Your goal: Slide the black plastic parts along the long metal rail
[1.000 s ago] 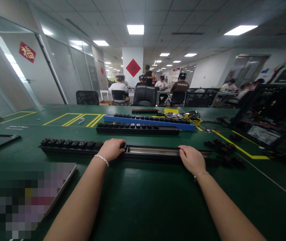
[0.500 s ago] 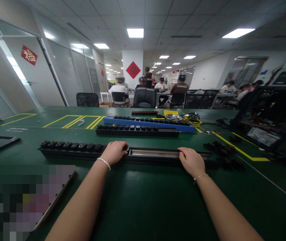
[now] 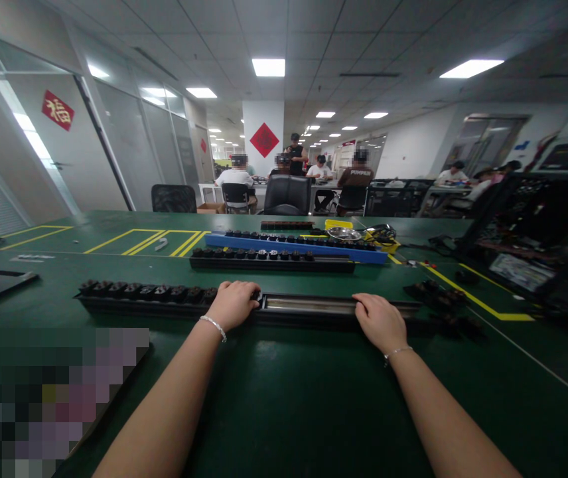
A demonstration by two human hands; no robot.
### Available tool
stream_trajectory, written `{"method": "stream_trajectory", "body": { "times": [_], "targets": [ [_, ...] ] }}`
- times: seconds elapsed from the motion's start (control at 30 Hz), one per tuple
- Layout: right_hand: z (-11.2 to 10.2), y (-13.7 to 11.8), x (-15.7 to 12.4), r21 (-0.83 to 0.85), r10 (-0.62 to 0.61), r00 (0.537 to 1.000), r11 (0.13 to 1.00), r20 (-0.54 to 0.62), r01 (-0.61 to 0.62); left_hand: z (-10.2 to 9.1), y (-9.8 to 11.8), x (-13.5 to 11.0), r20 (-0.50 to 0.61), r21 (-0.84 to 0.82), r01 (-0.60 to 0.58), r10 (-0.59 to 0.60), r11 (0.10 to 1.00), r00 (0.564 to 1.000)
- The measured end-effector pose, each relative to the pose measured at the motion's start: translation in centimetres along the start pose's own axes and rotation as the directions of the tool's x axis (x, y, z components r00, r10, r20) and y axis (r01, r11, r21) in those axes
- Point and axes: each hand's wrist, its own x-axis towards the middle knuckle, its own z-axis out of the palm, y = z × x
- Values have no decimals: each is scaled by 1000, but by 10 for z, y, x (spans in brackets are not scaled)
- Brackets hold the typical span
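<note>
A long black rail (image 3: 308,307) lies across the green table in front of me. Several black sockets (image 3: 144,291) sit in a row on its left part. My left hand (image 3: 234,303) is curled over the rail at the right end of that row, fingers closed on a black socket. My right hand (image 3: 379,320) rests on the rail further right, its fingers bent down over the near edge. The stretch of rail between my hands shows a bare metal channel.
Loose black sockets (image 3: 438,295) lie at the rail's right end. Behind stand a second black rail (image 3: 271,260) and a blue rail (image 3: 294,244), both with sockets. A metal dish (image 3: 344,232) and yellow tray sit farther back. Dark equipment (image 3: 527,245) fills the right. People sit at far tables.
My left hand has slid to the right along the rail, and the row of sockets now reaches further right. My right hand has hardly moved.
</note>
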Motion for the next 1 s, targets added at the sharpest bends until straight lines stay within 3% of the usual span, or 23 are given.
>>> {"method": "stream_trajectory", "body": {
  "times": [1.0],
  "targets": [
    [-1, -1, 1, -19, 29, 999, 999, 41, -28, 16, 12, 6, 24, -16, -37, 37, 999, 999]
  ]
}}
